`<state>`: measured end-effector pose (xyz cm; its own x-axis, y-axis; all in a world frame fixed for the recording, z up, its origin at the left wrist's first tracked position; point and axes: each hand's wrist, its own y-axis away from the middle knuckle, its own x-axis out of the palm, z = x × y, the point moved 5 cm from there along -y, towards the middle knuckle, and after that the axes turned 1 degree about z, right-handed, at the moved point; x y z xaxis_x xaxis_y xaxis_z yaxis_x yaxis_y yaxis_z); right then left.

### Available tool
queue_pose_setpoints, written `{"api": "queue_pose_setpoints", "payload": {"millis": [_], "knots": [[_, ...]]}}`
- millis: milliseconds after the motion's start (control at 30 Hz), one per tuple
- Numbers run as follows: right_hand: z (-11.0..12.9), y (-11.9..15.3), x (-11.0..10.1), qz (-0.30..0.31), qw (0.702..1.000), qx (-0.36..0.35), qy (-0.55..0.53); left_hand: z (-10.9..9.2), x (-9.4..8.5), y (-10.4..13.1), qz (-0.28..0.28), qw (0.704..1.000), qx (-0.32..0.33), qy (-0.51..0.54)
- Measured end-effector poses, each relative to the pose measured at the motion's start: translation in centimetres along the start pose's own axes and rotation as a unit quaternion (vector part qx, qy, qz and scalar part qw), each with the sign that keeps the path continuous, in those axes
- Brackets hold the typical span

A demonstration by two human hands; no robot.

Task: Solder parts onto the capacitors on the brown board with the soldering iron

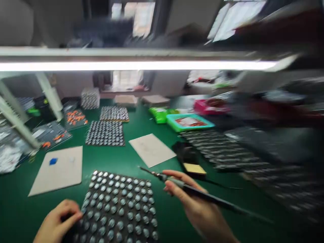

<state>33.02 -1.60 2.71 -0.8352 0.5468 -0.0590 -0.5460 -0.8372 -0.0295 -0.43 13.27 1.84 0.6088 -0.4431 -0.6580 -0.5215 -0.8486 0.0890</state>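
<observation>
Green counter [141, 158] carries a dark tray of silver caps [121, 206]. Left hand [57, 222] grips the tray's left edge; right hand [197, 206], just beside it, is closed around a soldering iron [182, 185].

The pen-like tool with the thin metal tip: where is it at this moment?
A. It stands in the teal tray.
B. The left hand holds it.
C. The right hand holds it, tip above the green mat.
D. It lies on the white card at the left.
C: the right hand grips the pen-like tool, its tip over the green mat, while the left hand rests at the tray of round metal parts.
</observation>
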Motion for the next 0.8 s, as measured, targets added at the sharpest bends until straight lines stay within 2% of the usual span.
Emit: {"api": "queue_pose_setpoints", "payload": {"millis": [67, 133, 200, 300, 400, 467, 633, 800], "knots": [[-1.1, -0.2, 0.9, 0.002, 0.999, 0.038, -0.037, 1.1, 0.4, 1.3, 0.016, 0.999, -0.05, 0.009], [-1.9, 0.1, 2.1, -0.013, 0.996, 0.059, -0.073, 1.3, 1.0, 1.7, 0.023, 0.996, -0.091, 0.016], [-2.2, 0.5, 3.8, -0.008, 0.997, 0.062, -0.043, 1.1, 1.8, 1.7, 0.032, 0.992, -0.12, 0.017], [-1.7, 1.0, 6.4, 0.02, 0.997, 0.031, 0.067, 0.6, 2.6, 1.8, 0.044, 0.988, -0.147, 0.012], [-0.3, 1.1, 8.6, 0.051, 0.985, -0.054, 0.154, 0.3, 2.6, 1.8, 0.051, 0.987, -0.153, 0.01], [0.4, 1.1, 9.7, 0.081, 0.978, -0.097, 0.165, 0.3, 2.3, 1.6, 0.059, 0.987, -0.151, 0.016], [0.7, 1.0, 11.5, 0.137, 0.976, -0.103, 0.135, 0.6, 1.6, 0.8, 0.098, 0.984, -0.145, 0.04], [0.8, 0.8, 12.9, 0.15, 0.963, -0.126, 0.185, 0.9, 1.3, 0.3, 0.108, 0.983, -0.141, 0.049]]}}
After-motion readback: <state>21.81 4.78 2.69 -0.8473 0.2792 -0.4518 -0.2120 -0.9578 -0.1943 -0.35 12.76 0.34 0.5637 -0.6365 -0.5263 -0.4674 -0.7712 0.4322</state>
